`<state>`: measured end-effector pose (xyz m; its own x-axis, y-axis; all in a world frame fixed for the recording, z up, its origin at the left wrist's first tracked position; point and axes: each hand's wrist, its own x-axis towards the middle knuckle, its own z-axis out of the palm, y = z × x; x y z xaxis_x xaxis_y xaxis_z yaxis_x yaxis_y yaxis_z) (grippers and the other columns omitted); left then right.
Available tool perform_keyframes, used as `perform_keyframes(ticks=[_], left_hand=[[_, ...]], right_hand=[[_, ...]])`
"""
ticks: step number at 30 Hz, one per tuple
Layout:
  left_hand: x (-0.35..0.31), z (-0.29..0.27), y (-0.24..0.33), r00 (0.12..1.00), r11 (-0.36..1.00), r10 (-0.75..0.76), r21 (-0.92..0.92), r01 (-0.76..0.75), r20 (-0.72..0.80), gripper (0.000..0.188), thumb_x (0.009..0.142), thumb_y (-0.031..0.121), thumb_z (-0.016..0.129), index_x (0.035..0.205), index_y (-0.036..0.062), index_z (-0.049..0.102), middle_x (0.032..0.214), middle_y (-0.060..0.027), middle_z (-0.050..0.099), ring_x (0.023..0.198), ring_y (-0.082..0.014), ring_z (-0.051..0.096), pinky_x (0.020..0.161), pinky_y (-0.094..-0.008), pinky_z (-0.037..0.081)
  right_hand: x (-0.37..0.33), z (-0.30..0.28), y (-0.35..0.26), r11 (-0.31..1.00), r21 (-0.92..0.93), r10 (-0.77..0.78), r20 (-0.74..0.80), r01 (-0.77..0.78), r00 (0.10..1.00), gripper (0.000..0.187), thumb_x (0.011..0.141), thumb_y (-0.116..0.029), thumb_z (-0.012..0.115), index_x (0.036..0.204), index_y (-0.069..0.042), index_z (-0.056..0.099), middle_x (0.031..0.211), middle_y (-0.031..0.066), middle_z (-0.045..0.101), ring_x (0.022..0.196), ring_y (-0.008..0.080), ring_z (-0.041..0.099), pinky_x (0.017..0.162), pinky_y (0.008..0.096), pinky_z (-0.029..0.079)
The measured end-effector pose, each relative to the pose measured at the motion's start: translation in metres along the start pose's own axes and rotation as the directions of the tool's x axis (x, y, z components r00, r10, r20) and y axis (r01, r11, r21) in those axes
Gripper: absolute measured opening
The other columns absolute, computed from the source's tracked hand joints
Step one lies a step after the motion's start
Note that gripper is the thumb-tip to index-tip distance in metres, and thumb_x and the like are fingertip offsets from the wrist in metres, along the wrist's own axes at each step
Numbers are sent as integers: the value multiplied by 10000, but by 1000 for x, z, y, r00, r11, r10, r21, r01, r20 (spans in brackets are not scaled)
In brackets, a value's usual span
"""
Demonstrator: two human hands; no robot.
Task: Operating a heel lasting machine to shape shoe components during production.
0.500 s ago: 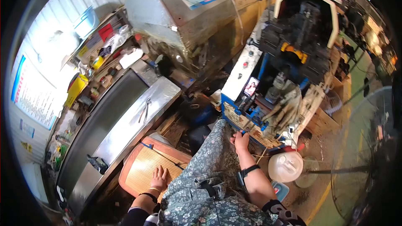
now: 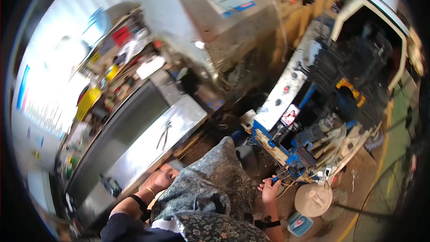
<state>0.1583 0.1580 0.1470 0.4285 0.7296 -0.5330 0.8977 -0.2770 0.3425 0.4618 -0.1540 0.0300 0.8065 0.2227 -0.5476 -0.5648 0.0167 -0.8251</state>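
My right hand (image 2: 269,191) is low in front of the blue-and-white machine (image 2: 273,104). Its fingers are closed around a small blue piece (image 2: 274,180), whose kind I cannot make out. On the other side, my left hand (image 2: 162,179) is beside the front edge of the metal bench (image 2: 183,113), against the flowered apron (image 2: 210,166). Blur and the apron hide its fingertips, so whether it holds anything does not show. A pair of pliers (image 2: 164,135) lies on the bench's bright top, beyond that hand.
A dark glove-like item (image 2: 110,185) lies on the bench's near end. A phone (image 2: 290,114) is mounted on the machine. On the floor at right are a whitish plastic container (image 2: 313,200) and a blue tub (image 2: 299,224). A large metal housing (image 2: 233,31) stands ahead.
My left hand has left the slatted chair seat, where it lay flat, and moved up toward the bench. My right hand is lower in view. The whole view has turned and shifted.
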Motion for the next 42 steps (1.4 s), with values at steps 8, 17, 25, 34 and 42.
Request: perform_keyframes(ticks=[8,17,25,34,42], left_hand=[[237,-77,-65,841,591,504,630,-503,198,754,953,550,458,1541,119,265,1616,-222,95,1497,-404,49,1192,-558,56],[296,-79,-88,440,421,898,275,-865,9,607,835,272,650,1348,-24,517,1454,-301,414,1383,-500,319,1154,-607,160],[315,-79,-112,409,440,873,67,-896,-265,533,820,57,574,1334,-69,514,1431,-324,434,1373,-498,353,1160,-575,199],[317,-71,-107,419,456,879,143,-879,-228,395,828,32,561,1210,-49,618,1367,-288,521,1323,-493,419,1148,-551,256],[314,-74,-104,532,533,845,187,-826,-56,346,873,95,522,1159,-68,630,1392,-262,502,1346,-469,396,1145,-585,225]], right_hand=[[-1,23,-15,993,-113,-61,-186,41,981,282,887,-60,550,1125,-79,401,778,97,609,523,184,602,412,328,485],[27,20,-1,849,-521,-274,-576,-88,770,217,899,-187,635,1005,-24,540,683,98,611,518,204,600,414,348,465],[25,36,-13,760,-575,-254,-692,-304,676,294,893,-225,633,1137,-70,580,851,138,685,603,261,672,493,382,575],[24,38,-15,796,-539,-236,-695,-275,679,254,842,-210,705,1015,-79,572,829,85,622,680,244,630,520,390,571],[12,24,1,729,-615,-321,-695,-301,643,236,872,-183,669,983,-11,551,743,132,614,685,275,634,559,401,488]])
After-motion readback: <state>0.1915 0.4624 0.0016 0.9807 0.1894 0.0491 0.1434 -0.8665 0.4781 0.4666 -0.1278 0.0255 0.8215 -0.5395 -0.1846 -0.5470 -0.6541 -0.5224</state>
